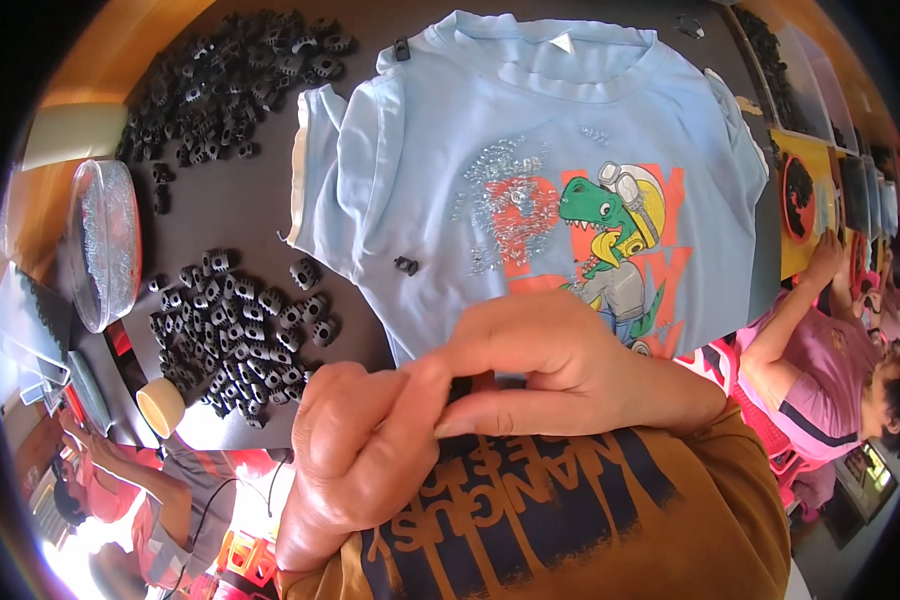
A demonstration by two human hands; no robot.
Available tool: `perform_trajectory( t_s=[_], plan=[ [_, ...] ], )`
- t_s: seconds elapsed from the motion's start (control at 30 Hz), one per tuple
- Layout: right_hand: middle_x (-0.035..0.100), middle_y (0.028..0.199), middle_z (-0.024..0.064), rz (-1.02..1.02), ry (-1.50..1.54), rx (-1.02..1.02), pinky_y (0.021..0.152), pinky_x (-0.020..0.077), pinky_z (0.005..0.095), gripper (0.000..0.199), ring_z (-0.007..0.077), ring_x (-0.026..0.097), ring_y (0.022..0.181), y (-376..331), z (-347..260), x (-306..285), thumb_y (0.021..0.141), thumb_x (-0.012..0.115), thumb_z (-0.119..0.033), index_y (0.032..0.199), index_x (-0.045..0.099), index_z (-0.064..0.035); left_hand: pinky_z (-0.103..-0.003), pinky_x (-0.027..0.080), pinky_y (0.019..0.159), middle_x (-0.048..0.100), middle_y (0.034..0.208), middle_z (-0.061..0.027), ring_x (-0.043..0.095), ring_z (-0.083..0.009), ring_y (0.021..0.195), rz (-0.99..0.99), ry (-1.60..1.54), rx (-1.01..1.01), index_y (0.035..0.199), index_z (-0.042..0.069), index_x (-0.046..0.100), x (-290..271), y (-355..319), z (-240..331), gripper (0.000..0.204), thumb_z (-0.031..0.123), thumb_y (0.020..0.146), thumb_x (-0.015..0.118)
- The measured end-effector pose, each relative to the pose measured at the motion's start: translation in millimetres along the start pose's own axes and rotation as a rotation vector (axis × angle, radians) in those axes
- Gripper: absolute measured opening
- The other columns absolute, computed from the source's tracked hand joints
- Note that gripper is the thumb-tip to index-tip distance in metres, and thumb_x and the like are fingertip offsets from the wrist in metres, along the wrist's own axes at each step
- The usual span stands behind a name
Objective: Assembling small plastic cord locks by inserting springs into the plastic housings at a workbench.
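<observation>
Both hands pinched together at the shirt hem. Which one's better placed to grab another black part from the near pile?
Left, probably. The left hand sits on the same side as the near pile of black parts. The right hand would have to cross over the light blue T-shirt.

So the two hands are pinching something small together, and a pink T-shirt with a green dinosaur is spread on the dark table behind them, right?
Not quite: the T-shirt is light blue, not pink. The head view shows this. The rest holds: the left hand and right hand meet fingertip to fingertip over something small, the shirt bears a green dinosaur, and it lies spread on the dark table.
</observation>
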State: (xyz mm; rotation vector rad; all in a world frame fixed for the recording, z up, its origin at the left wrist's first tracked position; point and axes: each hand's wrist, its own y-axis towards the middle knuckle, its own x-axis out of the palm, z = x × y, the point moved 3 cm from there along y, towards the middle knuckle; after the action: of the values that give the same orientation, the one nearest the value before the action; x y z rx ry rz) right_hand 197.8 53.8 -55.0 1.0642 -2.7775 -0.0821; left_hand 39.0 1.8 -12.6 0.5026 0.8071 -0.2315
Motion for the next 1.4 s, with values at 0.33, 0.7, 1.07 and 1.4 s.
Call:
perform_trajectory(
  t_s=[0.33, 0.7, 1.07, 1.4],
  plan=[
    [0.057, 0.074, 0.0019, 0.055, 0.178, 0.172, 0.057, 0.0362, 0.0243, 0.028, 0.008, 0.049, 0.064, 0, -4, -5, 0.084, 0.067, -0.009, 0.11, 0.064, 0.0001, -0.029, 0.046, 0.061, 0.058, 0.086, -0.0095, 0.057, -0.0216, 0.069, 0.119, 0.099, -0.197, 0.099, 0.001, 0.067, 8, 6, -31, 0.035, -0.01, 0.066, 0.065],
    [0.06, 0.087, 0.0025, 0.094, 0.246, 0.073, 0.062, 0.0426, 0.0215, 0.027, 0.0065, 0.054, 0.075, -1, 0, -7, 0.087, 0.064, -0.005, 0.114, 0.064, -0.0027, -0.038, 0.046, 0.071, 0.059, 0.089, -0.0075, 0.059, -0.0266, 0.078, -0.102, 0.437, -0.172, 0.099, 0.005, 0.062, 26, 21, -45, 0.029, 0.005, 0.07, 0.065],
    [0.06, 0.083, 0.0074, 0.098, -0.033, 0.049, 0.065, 0.0442, 0.0287, 0.028, 0.0176, 0.058, 0.073, 1, -8, -9, 0.088, 0.062, -0.01, 0.115, 0.061, -0.0016, -0.022, 0.041, 0.071, 0.058, 0.089, -0.008, 0.053, -0.0128, 0.08, 0.209, -0.776, -0.576, 0.095, -0.004, 0.062, -9, 17, -16, 0.015, -0.004, 0.081, 0.056],
    [0.058, 0.075, 0.0074, 0.096, -0.203, -0.121, 0.058, 0.0422, 0.0308, 0.028, 0.0185, 0.056, 0.065, 1, -5, -1, 0.087, 0.062, -0.009, 0.114, 0.058, -0.0021, -0.023, 0.041, 0.069, 0.062, 0.09, -0.0075, 0.054, -0.0135, 0.08, 0.14, -0.676, -0.552, 0.095, -0.002, 0.063, -1, 17, -18, 0.015, -0.005, 0.081, 0.059]
  ],
)
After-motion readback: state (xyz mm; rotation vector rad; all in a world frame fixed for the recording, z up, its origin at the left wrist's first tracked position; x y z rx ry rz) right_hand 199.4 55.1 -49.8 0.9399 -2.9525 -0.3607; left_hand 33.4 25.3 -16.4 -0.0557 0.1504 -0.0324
